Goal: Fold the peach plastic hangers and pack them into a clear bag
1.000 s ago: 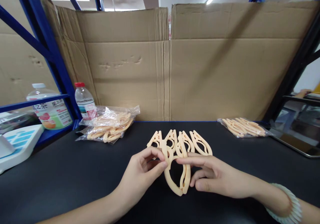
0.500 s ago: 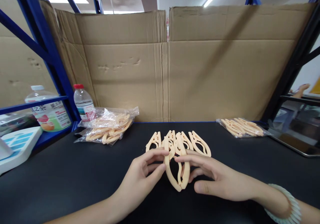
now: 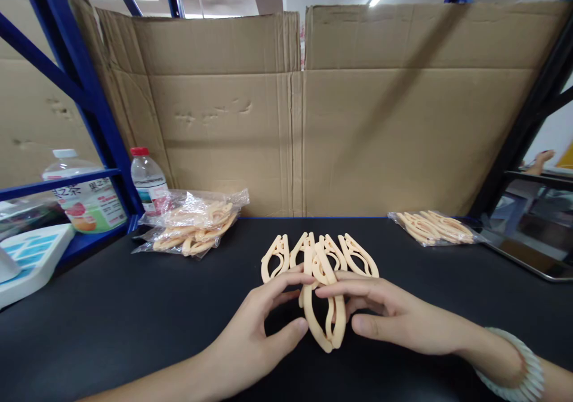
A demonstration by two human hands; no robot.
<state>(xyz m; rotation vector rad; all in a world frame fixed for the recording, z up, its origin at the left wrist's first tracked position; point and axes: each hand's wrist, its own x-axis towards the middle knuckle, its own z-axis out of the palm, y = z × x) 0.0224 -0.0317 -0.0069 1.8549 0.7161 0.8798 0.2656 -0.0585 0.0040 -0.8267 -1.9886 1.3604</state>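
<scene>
Since a second ago the peach plastic teardrop-shaped hanger piece (image 3: 326, 306) has tipped from a slight lean to lie nearly straight toward the person, rounded end nearest, and both hands have settled lower onto it; the left hand (image 3: 264, 324) has its fingers (image 3: 293, 279) pinched on the upper left edge, thumb spread below; the right hand (image 3: 394, 315), with a pale beaded bracelet (image 3: 514, 369) on the wrist, pinches the upper right edge, equally near; the piece stands between the two hands on the matt black counter (image 3: 111, 318), its long axis running away from the person, touching a fanned row of matching peach pieces (image 3: 320, 255) behind; smooth, rigid, openwork plastic; crinkled clear bags of the same pieces (image 3: 192, 223) lie far left, another (image 3: 432, 227) far right, before a creased brown cardboard wall (image 3: 358, 127).
</scene>
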